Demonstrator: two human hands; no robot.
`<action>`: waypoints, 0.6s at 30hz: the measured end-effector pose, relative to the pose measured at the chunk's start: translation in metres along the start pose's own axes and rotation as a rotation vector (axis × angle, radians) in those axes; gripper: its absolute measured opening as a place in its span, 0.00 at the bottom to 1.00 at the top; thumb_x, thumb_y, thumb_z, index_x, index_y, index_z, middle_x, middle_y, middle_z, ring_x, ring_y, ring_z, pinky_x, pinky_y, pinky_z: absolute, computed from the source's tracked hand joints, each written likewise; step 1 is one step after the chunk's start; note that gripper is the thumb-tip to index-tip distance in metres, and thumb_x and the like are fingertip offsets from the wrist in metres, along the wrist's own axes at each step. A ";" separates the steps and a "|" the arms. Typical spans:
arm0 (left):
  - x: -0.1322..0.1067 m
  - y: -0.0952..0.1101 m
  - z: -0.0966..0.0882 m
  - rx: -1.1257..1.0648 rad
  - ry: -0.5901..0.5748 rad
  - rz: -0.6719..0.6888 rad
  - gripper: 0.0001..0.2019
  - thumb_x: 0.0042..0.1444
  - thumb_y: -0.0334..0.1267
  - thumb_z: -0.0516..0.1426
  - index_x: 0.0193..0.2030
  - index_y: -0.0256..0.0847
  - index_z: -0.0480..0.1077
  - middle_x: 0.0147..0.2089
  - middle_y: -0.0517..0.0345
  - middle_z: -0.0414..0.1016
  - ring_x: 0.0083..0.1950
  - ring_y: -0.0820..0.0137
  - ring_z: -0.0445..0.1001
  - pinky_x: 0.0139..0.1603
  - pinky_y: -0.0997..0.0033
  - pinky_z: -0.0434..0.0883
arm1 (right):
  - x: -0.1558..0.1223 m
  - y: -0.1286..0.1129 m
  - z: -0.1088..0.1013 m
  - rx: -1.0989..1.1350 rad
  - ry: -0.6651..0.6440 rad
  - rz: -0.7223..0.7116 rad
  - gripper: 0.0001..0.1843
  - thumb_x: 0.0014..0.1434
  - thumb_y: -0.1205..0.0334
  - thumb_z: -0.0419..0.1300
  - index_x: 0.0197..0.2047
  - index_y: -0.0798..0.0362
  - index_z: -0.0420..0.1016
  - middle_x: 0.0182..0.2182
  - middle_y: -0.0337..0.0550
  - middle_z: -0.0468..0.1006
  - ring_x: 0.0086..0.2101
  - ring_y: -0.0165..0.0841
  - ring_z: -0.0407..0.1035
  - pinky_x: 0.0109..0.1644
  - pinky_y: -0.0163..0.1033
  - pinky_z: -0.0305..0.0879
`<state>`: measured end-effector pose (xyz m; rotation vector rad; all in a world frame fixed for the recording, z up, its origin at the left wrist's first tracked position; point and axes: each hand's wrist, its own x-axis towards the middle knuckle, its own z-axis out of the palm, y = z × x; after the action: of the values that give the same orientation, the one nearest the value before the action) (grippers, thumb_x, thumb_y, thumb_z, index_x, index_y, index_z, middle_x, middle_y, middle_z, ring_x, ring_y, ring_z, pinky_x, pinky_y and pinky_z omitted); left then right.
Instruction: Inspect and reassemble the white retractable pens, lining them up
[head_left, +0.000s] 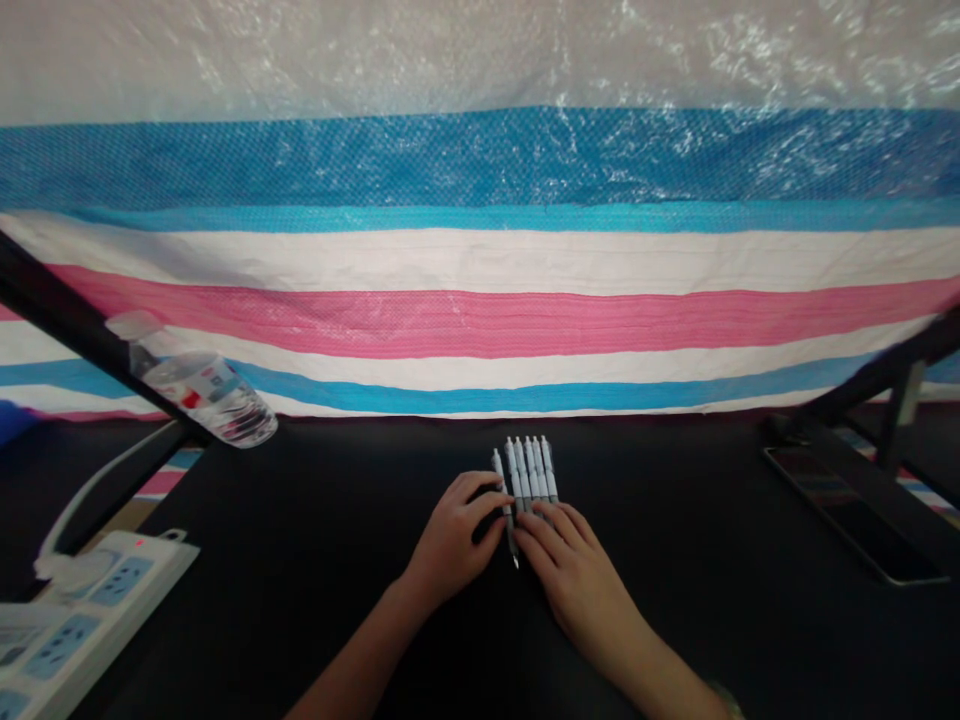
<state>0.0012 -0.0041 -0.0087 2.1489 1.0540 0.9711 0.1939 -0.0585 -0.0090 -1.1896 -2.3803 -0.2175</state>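
Several white-and-grey pens [529,468] lie side by side in a tight row on a black table [675,600], tips toward me. My left hand [453,541] rests just left of the row, fingers curled, its fingertips touching one pen [503,495] that sits slightly apart at the left. My right hand [567,566] lies flat over the near ends of the row, fingers stretched out and pressing on the pens.
A clear plastic water bottle [201,385] lies tilted at the back left beside a black bar. A white power strip [71,620] with a cable sits at the left edge. A dark phone [851,520] lies at the right. A striped tarp [480,300] hangs behind.
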 end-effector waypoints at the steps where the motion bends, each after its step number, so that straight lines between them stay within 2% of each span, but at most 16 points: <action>1: -0.001 0.000 0.001 0.035 -0.027 0.013 0.16 0.57 0.28 0.57 0.50 0.46 0.77 0.56 0.47 0.74 0.58 0.55 0.70 0.60 0.49 0.68 | 0.001 0.000 -0.001 -0.005 -0.001 -0.001 0.15 0.65 0.71 0.52 0.51 0.54 0.75 0.48 0.48 0.79 0.52 0.42 0.68 0.59 0.52 0.62; 4: -0.001 -0.003 0.001 0.112 -0.063 0.033 0.18 0.58 0.27 0.56 0.53 0.47 0.75 0.58 0.48 0.74 0.61 0.55 0.69 0.62 0.47 0.66 | 0.003 0.001 -0.005 -0.028 -0.010 -0.011 0.12 0.65 0.71 0.53 0.48 0.54 0.76 0.45 0.48 0.79 0.50 0.42 0.68 0.59 0.52 0.61; 10: -0.001 -0.005 0.001 0.171 -0.065 0.029 0.21 0.61 0.27 0.52 0.58 0.47 0.72 0.62 0.48 0.71 0.66 0.54 0.64 0.65 0.44 0.62 | 0.005 0.002 -0.009 -0.081 -0.031 -0.078 0.08 0.62 0.71 0.60 0.44 0.53 0.76 0.42 0.46 0.79 0.48 0.42 0.69 0.60 0.53 0.61; 15: -0.002 -0.004 0.001 0.193 -0.063 0.042 0.21 0.60 0.27 0.53 0.58 0.47 0.72 0.61 0.47 0.71 0.64 0.53 0.64 0.65 0.43 0.62 | 0.006 0.003 -0.011 -0.060 -0.013 -0.119 0.06 0.64 0.71 0.58 0.37 0.54 0.76 0.39 0.45 0.78 0.48 0.41 0.69 0.61 0.53 0.61; 18: -0.002 -0.002 0.001 0.187 -0.070 0.037 0.21 0.60 0.27 0.54 0.58 0.47 0.71 0.60 0.47 0.71 0.63 0.53 0.65 0.64 0.43 0.62 | 0.008 0.001 -0.014 -0.024 0.036 -0.137 0.09 0.65 0.72 0.54 0.39 0.54 0.76 0.40 0.46 0.78 0.47 0.41 0.70 0.60 0.54 0.62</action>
<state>0.0002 -0.0044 -0.0116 2.3435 1.1131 0.8357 0.1957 -0.0567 0.0075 -1.0250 -2.4354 -0.3098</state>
